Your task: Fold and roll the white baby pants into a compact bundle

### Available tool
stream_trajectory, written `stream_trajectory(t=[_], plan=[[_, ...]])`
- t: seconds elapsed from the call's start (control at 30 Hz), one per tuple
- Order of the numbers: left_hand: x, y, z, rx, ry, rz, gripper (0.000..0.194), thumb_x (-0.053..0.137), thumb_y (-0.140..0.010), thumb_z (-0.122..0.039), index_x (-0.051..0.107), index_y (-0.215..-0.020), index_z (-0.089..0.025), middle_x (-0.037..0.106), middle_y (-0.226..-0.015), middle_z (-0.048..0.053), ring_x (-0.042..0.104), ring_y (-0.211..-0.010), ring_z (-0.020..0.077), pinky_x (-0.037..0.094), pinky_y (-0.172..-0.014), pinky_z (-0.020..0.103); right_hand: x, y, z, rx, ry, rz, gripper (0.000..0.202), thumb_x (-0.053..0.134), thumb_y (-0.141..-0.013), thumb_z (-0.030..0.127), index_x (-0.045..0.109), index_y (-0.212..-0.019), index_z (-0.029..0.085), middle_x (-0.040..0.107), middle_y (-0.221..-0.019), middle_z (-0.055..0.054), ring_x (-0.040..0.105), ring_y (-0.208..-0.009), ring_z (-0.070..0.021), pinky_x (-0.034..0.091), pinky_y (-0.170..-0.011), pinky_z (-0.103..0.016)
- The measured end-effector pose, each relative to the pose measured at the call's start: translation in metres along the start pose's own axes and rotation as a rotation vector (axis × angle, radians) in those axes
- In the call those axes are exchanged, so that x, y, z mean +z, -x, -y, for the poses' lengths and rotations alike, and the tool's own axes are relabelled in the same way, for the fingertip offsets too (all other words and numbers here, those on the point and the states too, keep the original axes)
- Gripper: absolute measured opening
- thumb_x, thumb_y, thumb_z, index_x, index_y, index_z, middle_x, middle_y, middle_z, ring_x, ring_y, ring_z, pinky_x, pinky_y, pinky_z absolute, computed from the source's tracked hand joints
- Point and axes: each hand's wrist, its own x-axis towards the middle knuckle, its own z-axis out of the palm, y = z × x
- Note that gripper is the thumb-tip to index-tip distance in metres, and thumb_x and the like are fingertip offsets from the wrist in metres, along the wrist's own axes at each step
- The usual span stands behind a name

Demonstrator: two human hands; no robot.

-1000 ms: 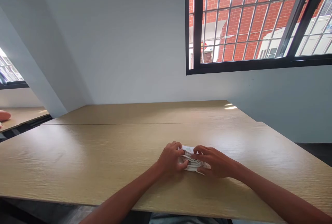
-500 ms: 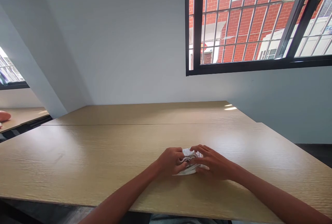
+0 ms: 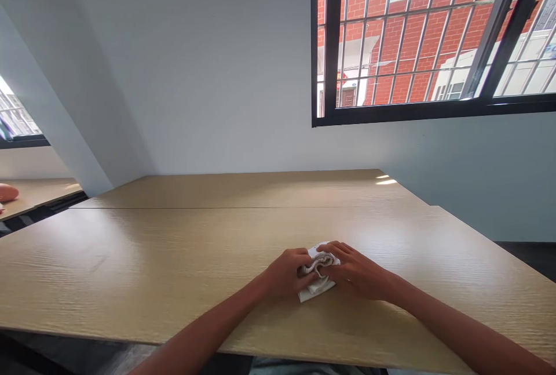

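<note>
A small white cloth item (image 3: 316, 288) with a gathered, ruffled edge lies on the wooden table between my hands; whether it is a pouch or a folded cloth I cannot tell. My left hand (image 3: 290, 273) pinches its left side, thumb and fingers bent around the bunched edge. On the opposite side, my right hand (image 3: 354, 270) grips the ruffle between thumb and fingers. The bunched part is pulled into a curl, and a flat lower corner sticks out toward me. My fingertips partly cover the cloth.
The pale wooden tabletop (image 3: 182, 259) spreads around my hands, with a seam across its far part and its front edge close to me. Behind it rises a grey wall (image 3: 217, 73) with a barred window (image 3: 408, 39). A second table (image 3: 39, 189) with a reddish object stands at far left.
The cloth has turned and bunched up more, its lower corner now pointing toward me. My right fingers have closed in on the ruffled edge; my left hand has barely moved.
</note>
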Motion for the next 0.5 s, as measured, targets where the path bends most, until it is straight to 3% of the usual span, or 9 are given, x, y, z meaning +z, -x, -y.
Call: stream_trajectory(t=[0.1, 0.27, 0.5], plan=[[-0.001, 0.0, -0.001, -0.031, 0.036, -0.012, 0.023, 0.061, -0.084, -0.029, 0.053, -0.068, -0.014, 0.049, -0.074, -0.001, 0.042, -0.058, 0.0065, 0.033, -0.053, 0.019, -0.002, 0.002, 0.004, 0.045, -0.062, 0.033, 0.033, 0.055, -0.087, 0.016, 0.06, -0.118, 0.026, 0.041, -0.139, -0.01, 0.035, -0.128, -0.0258, 0.039, -0.101, -0.043], [-0.003, 0.002, -0.002, -0.047, 0.082, 0.059, 0.023, 0.064, -0.082, -0.034, 0.055, -0.073, -0.014, 0.052, -0.08, 0.0, 0.044, -0.059, 0.0069, 0.035, -0.054, 0.019, -0.002, 0.006, -0.001, 0.058, -0.256, 0.141, 0.06, 0.076, -0.071, 0.034, 0.056, -0.127, 0.029, 0.013, -0.154, -0.008, 0.014, -0.139, -0.0367, 0.035, -0.103, -0.053], [-0.009, 0.002, -0.008, 0.12, -0.08, 0.14, 0.01, 0.061, -0.084, -0.026, 0.059, -0.079, -0.017, 0.057, -0.084, 0.0, 0.049, -0.064, 0.0085, 0.038, -0.061, 0.02, 0.008, 0.008, -0.018, 0.018, -0.475, 0.051, 0.039, 0.074, -0.076, 0.041, 0.063, -0.106, 0.018, 0.01, -0.153, -0.014, 0.002, -0.141, -0.0347, 0.036, -0.101, -0.05]])
